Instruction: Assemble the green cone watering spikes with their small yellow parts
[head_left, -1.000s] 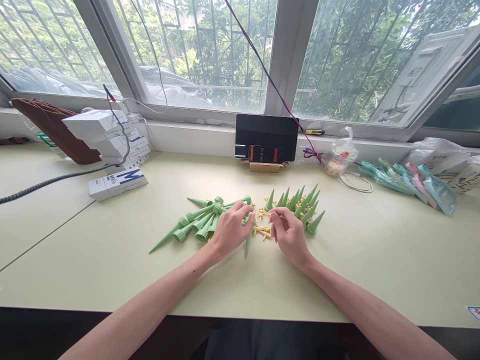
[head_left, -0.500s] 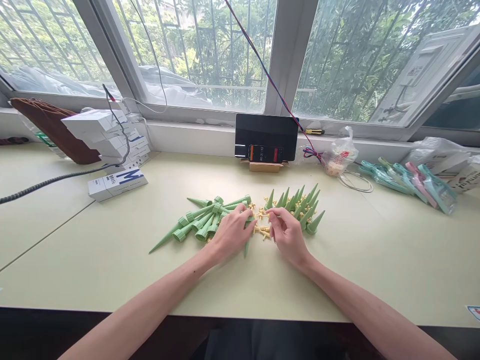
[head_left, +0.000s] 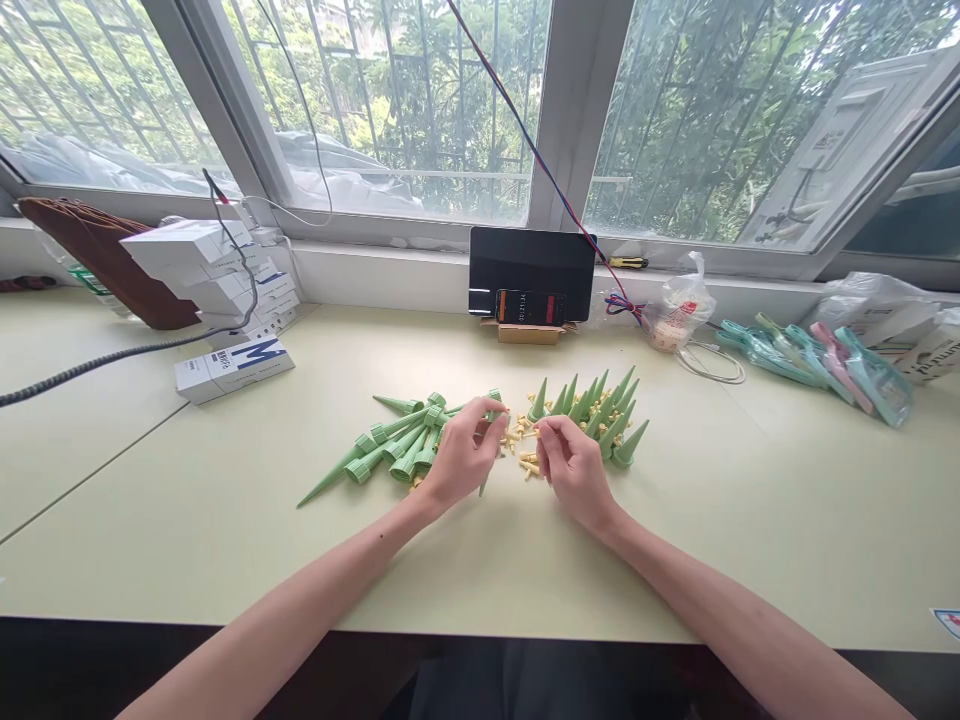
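Observation:
My left hand (head_left: pixel 463 450) is closed, thumb and fingers pinched around a green plastic spike whose pointed end (head_left: pixel 483 487) shows below the palm; most of it is hidden. Opposite, my right hand (head_left: pixel 576 462) pinches a small yellow plastic piece (head_left: pixel 534 433), largely covered by the fingertips. Loose yellow pieces (head_left: pixel 529 464) lie on the table between the hands. Left of my left hand is a pile of green spikes with ribbed caps (head_left: pixel 405 450). Beyond my right hand, several green cones (head_left: pixel 616 428) stand point up, with yellow pieces among them.
At the back, a phone (head_left: pixel 529 307) showing a timer leans on a black screen (head_left: pixel 487 262). White boxes (head_left: pixel 236 368) and a black cable (head_left: pixel 135 352) are on the left. A bagged cup (head_left: pixel 679 312) and wrapped teal and pink items (head_left: pixel 832 365) lie to the right.
My left hand has risen and curled from a flatter pose over the pile, and the spike's tip has shifted slightly left and up with it. My right hand stays almost still.

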